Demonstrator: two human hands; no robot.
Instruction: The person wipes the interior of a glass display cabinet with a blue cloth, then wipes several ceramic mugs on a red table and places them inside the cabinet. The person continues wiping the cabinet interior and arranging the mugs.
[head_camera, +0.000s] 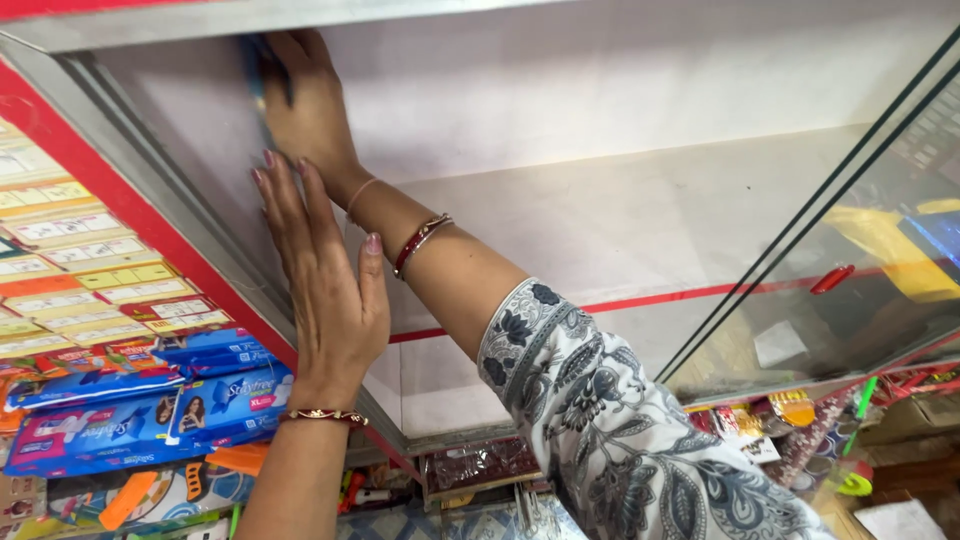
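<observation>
While left hand (325, 290) lies flat, right hand (305, 105) presses blue cloth (258, 75).

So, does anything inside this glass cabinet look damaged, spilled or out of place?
Nothing stands out. The shelf shows no spill or crack. The right hand presses a blue item to the back corner; the left hand lies flat on the glass.

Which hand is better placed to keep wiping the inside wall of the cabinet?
Right, probably. The right hand reaches deep inside the cabinet and presses a blue cloth to the wall. The left hand lies flat and open near the frame, holding nothing.
</observation>
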